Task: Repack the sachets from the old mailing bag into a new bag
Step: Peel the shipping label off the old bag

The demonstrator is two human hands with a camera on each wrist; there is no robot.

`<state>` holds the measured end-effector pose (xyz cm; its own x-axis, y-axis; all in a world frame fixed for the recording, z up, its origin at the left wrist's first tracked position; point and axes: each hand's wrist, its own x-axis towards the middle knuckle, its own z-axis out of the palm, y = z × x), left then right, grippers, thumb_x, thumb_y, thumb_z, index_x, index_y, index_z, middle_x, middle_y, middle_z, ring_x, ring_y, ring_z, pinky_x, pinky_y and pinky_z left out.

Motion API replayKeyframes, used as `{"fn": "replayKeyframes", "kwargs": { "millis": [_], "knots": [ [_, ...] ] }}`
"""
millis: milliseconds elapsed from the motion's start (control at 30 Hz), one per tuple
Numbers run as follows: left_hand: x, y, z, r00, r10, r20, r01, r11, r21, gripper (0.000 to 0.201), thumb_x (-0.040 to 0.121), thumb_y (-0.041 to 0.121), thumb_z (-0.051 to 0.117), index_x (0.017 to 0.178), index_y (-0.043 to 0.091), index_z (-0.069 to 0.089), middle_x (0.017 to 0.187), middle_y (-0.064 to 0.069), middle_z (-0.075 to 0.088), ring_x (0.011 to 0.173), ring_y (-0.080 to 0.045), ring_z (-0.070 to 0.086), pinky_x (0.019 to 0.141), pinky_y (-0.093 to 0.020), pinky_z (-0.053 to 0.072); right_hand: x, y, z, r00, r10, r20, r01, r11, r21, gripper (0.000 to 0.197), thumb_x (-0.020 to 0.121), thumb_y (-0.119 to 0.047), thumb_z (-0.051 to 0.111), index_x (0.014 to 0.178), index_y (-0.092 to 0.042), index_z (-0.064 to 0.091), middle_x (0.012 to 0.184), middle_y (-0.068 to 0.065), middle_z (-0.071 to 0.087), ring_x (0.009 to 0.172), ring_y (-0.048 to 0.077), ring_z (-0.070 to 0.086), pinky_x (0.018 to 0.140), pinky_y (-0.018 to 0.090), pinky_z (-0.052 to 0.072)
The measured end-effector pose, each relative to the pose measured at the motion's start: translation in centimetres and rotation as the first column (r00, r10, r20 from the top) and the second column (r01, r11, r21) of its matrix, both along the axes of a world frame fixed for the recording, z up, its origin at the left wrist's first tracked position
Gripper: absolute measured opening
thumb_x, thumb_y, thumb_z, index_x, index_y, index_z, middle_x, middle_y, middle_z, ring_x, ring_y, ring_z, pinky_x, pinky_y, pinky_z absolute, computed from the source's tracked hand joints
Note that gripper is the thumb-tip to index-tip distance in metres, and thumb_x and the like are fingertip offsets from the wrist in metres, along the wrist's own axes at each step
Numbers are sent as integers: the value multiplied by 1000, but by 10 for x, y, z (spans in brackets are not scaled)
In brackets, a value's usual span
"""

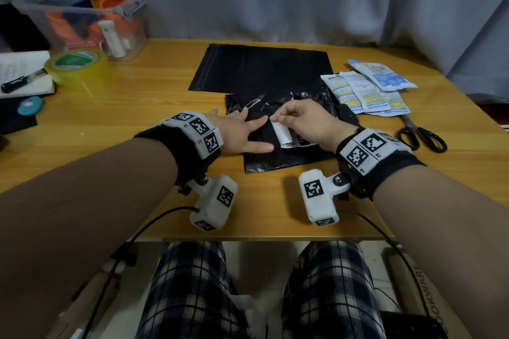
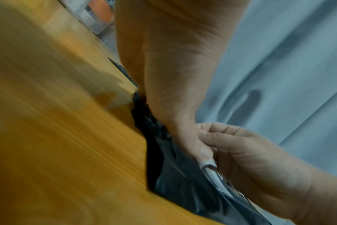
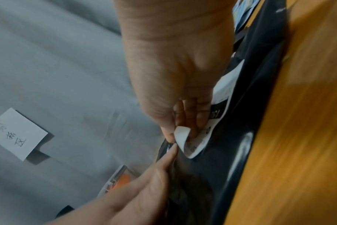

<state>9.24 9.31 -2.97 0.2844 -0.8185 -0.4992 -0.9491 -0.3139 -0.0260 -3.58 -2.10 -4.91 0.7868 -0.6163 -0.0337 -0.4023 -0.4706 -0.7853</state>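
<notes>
The old mailing bag (image 1: 278, 158), black and crumpled, lies at the middle front of the wooden table (image 1: 137, 107). My left hand (image 1: 248, 129) rests flat on its left part with fingers spread and straight. My right hand (image 1: 278, 118) pinches the curled corner of a white shipping label (image 1: 283, 136) stuck to that bag; the label (image 3: 185, 137) is lifted at that end. The new black bag (image 1: 261, 69) lies flat behind. Several blue and white sachets (image 1: 369, 88) are stacked loosely on the table to the right.
Black scissors (image 1: 421, 135) lie at the right, just in front of the sachets. At the back left stand a clear storage box (image 1: 91, 22), a yellow tape roll (image 1: 77, 66) and a notebook with a pen (image 1: 22, 77). A grey curtain hangs behind the table.
</notes>
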Motion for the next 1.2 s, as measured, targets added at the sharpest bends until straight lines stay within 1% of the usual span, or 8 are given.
{"fn": "replayKeyframes", "kwargs": {
  "millis": [67, 200, 333, 467, 567, 700, 900, 1200],
  "knots": [
    [0, -1, -1, 999, 26, -20, -26, 1000, 2, 76, 85, 73, 11, 149, 36, -7, 159, -8, -10, 147, -25, -3, 115, -56, -3, 1, 1, 2, 1000, -8, -20, 9, 1000, 11, 17, 95, -16, 51, 94, -12, 67, 103, 6, 67, 97, 13, 59, 85, 25, 47],
    [-1, -5, -5, 1000, 21, 2, -21, 999, -50, 79, 88, 69, 12, 152, 24, 2, 160, -7, -9, 147, -22, -10, 116, -54, -5, 5, 7, 3, 1000, -25, -15, 25, 999, 45, 39, 92, -39, 54, 98, -3, 69, 91, 17, 68, 81, 19, 63, 65, 20, 47],
    [-4, -11, -8, 1000, -11, 10, 12, 994, -108, 83, 93, 60, 31, 151, 8, 3, 159, -11, -8, 147, -22, -7, 120, -44, 4, 11, 12, 3, 998, -12, -58, 11, 1000, -22, 26, 84, -16, 69, 107, -11, 57, 69, 4, 56, 47, 1, 52, 45, 16, 42],
    [0, -12, -9, 999, -15, -29, 13, 996, -84, 87, 91, 62, 33, 151, 14, -8, 159, -11, -10, 148, -24, 1, 120, -41, 11, 12, 15, 5, 984, -129, -126, 133, 991, 25, 56, 79, -20, 74, 126, -6, 46, 97, 8, 56, 76, 19, 64, 53, 27, 55],
    [5, -11, -11, 1000, -7, -13, 6, 999, -43, 89, 87, 69, 29, 150, 19, -9, 159, -8, -14, 148, -23, -2, 120, -43, 9, 6, 18, 8, 974, -89, -208, 119, 984, 136, 34, 80, -26, 74, 100, -1, 63, 79, 10, 66, 68, 18, 65, 62, 27, 57],
    [6, -11, -11, 1000, -1, -14, 1, 1000, -31, 91, 85, 72, 28, 150, 23, -12, 159, -6, -15, 148, -22, -4, 120, -44, 8, 0, 13, 8, 976, -111, -188, 145, 973, 181, 15, 82, -17, 72, 74, -12, 60, 69, 3, 63, 61, 10, 59, 57, 20, 50],
    [7, -12, -9, 999, 32, -12, -32, 999, -7, 91, 85, 72, 30, 150, 25, -13, 158, -3, -18, 147, -20, -7, 119, -43, 7, -7, 8, 7, 983, -175, -54, 181, 879, 441, 11, 81, -10, 72, 77, -8, 61, 66, 5, 61, 53, 7, 56, 47, 14, 49],
    [6, -14, -6, 999, 34, 11, -35, 999, 17, 94, 85, 71, 32, 149, 21, -15, 158, -4, -19, 147, -22, -7, 120, -43, 6, -7, 4, 9, 961, -265, -80, 271, 843, 466, 15, 79, -12, 74, 75, -10, 60, 57, 4, 61, 42, 5, 55, 41, 16, 47]
  ]
}}
